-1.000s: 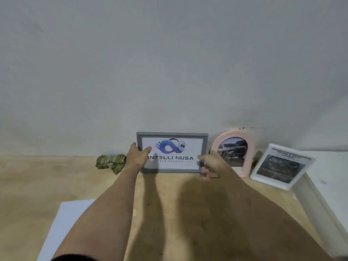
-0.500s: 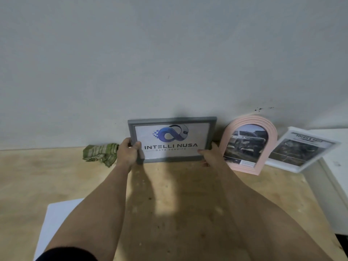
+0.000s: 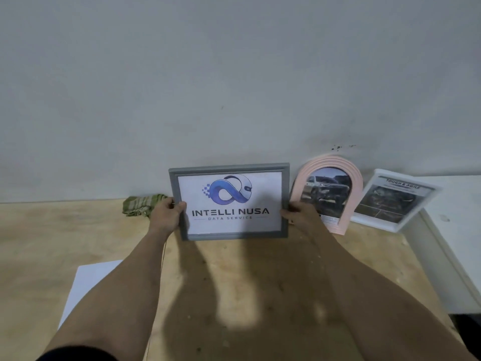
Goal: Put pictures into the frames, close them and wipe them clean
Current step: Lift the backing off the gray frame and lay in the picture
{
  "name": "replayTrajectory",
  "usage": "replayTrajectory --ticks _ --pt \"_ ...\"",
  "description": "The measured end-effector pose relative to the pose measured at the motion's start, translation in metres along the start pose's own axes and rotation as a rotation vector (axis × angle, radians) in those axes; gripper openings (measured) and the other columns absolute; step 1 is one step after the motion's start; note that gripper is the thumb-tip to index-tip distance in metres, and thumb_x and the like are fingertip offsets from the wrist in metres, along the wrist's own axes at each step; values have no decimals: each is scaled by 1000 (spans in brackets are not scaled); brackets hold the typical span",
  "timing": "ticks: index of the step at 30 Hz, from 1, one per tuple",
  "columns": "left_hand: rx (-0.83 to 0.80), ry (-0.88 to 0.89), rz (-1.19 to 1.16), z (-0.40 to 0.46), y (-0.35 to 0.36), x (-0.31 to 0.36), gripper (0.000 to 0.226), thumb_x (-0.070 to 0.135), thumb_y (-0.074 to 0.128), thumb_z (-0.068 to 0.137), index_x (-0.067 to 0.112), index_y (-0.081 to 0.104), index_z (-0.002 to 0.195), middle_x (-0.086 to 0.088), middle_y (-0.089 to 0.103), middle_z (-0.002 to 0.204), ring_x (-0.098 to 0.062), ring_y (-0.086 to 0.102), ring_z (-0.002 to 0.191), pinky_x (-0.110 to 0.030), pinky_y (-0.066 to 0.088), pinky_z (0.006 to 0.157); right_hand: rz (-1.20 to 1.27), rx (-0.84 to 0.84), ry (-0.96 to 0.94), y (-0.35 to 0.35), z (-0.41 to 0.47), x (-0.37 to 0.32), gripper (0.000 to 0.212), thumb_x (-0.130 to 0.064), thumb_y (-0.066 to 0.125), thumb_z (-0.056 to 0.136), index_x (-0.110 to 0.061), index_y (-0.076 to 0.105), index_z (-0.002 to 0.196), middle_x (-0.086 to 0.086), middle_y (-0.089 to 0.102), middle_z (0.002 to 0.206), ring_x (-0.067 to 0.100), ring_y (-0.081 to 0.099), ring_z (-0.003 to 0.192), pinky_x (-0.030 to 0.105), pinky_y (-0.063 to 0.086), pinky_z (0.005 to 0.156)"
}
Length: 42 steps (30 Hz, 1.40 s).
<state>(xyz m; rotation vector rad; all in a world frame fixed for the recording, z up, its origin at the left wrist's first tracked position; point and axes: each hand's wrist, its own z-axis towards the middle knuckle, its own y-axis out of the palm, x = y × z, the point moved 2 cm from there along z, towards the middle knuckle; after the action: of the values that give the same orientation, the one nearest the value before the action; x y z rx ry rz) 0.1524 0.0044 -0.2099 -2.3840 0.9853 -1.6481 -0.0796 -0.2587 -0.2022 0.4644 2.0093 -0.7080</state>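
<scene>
A grey frame (image 3: pixel 229 169) with a blue logo picture stands upright on the wooden table (image 3: pixel 234 282), in front of the wall. My left hand (image 3: pixel 166 213) grips its left edge and my right hand (image 3: pixel 299 213) grips its right edge. Right of it, a pink arched frame (image 3: pixel 356 183) with a car picture leans on the wall. Further right leans a white frame (image 3: pixel 400 199) holding a dark printed picture. A crumpled green cloth (image 3: pixel 141 205) lies by the wall, just left of my left hand.
A white sheet (image 3: pixel 88 285) lies on the table at the near left, partly under my left forearm. A white cabinet or ledge (image 3: pixel 458 230) borders the table on the right. The grey wall (image 3: pixel 234 87) closes off the back.
The grey frame has come nearer to me and appears larger, held at both side edges. The view shifted, so the other frames and the cloth sit differently in the picture.
</scene>
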Motion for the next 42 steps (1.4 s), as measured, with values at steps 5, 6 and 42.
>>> replayTrajectory --ticks 5,6,42 --pt "-127 84 115 -68 47 29 54 45 71 72 11 57 112 -8 66 115 -29 64 105 -49 52 94 85 91 -63 -52 -67 0 12 -7 67 86 -6 70 98 5 73 87 24 71 82 37 59 74" --pt "-153 142 156 -91 64 42 59 46 70 75 10 54 119 -9 62 125 -32 60 115 -48 48 100 122 111 -69 -62 -85 0 12 -6 65 87 -4 69 98 5 73 85 19 71 74 30 59 65" --pt "-313 -83 -227 -205 -37 -52 17 5 57 97 5 73 88 -10 70 84 -23 60 76 -32 47 69 -53 355 194 -20 -169 69 21 -12 54 86 0 71 88 23 67 104 38 62 97 43 49 86"
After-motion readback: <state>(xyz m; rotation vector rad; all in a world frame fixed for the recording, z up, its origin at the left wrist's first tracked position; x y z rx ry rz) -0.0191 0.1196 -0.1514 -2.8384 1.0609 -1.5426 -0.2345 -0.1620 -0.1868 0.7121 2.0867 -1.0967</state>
